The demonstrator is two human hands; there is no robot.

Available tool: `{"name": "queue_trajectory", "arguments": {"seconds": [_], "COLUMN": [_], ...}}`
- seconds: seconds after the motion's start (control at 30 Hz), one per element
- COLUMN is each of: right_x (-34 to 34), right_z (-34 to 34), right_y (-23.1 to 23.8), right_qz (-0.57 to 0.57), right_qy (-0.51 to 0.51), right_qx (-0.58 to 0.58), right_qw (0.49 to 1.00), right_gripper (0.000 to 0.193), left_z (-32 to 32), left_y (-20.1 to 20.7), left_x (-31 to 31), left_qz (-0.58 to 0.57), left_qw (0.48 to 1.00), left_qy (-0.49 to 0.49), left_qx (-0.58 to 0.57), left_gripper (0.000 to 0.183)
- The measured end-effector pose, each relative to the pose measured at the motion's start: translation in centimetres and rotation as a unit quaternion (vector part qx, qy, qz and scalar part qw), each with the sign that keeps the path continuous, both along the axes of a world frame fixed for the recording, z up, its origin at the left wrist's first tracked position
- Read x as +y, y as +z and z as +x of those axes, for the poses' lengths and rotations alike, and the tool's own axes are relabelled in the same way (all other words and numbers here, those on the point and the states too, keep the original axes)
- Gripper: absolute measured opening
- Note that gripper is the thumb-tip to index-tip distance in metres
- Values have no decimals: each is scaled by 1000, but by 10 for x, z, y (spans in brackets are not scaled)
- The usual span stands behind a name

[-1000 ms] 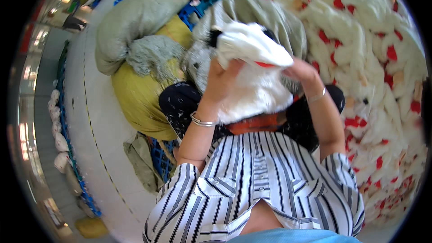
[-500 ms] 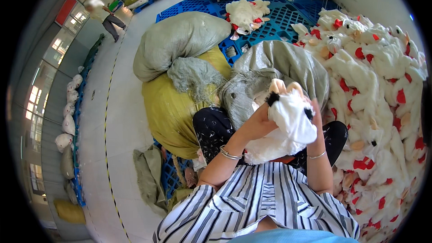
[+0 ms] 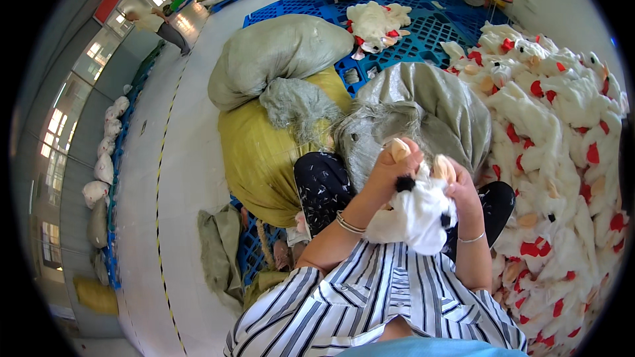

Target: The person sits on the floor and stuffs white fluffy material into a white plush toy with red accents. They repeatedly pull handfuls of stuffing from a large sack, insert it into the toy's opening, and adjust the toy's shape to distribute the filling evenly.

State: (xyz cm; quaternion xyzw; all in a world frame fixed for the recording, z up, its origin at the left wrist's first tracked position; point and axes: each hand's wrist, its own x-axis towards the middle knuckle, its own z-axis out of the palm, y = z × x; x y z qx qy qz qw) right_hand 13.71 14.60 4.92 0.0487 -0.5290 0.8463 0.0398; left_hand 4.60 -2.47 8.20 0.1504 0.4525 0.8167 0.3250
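A white plush toy skin (image 3: 423, 215) with black patches and peach-coloured ears hangs between my hands above my lap. My left hand (image 3: 395, 166) is closed around one ear, its tip poking up past the fingers. With thumb and fingers, my right hand (image 3: 461, 188) pinches the other ear (image 3: 444, 168). The toy's head droops toward my striped shirt; its stuffing, if any, cannot be seen. Just beyond my hands sits a grey woven sack (image 3: 423, 102) with a frayed, opened mouth.
A large heap of white plush skins (image 3: 549, 158) with red pieces lies at my right. Full grey (image 3: 278, 53) and yellow-green (image 3: 254, 165) sacks stand at left. Another plush pile (image 3: 378, 25) rests on blue pallets (image 3: 423, 43). A person (image 3: 159, 25) is far off at the upper left.
The plush has come lower and tipped so its head hangs toward me. My hands have shifted from its sides to its two ears. The distant person has moved.
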Motion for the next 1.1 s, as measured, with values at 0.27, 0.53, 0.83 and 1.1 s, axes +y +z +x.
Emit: {"name": "queue_trajectory", "arguments": {"seconds": [0.27,0.53,0.83,1.1], "right_x": [54,63,68,26], "right_z": [-7,1,4,2], "right_y": [-8,-18,-47,-24], "right_qz": [-91,-100,-3,158], "right_qy": [-357,-327,-224,-120], "right_qx": [30,67,32,-30], "right_qw": [929,937,974,980], "right_gripper": [28,24,23,24], "left_z": [-41,-59,-75,-67], "left_y": [3,-14,-42,-73], "left_x": [-33,-60,-72,-49], "left_qz": [37,9,-152,-373], "left_qw": [965,966,948,814], "left_qy": [253,234,179,126], "left_qx": [52,109,217,428], "left_gripper": [26,24,38,35]}}
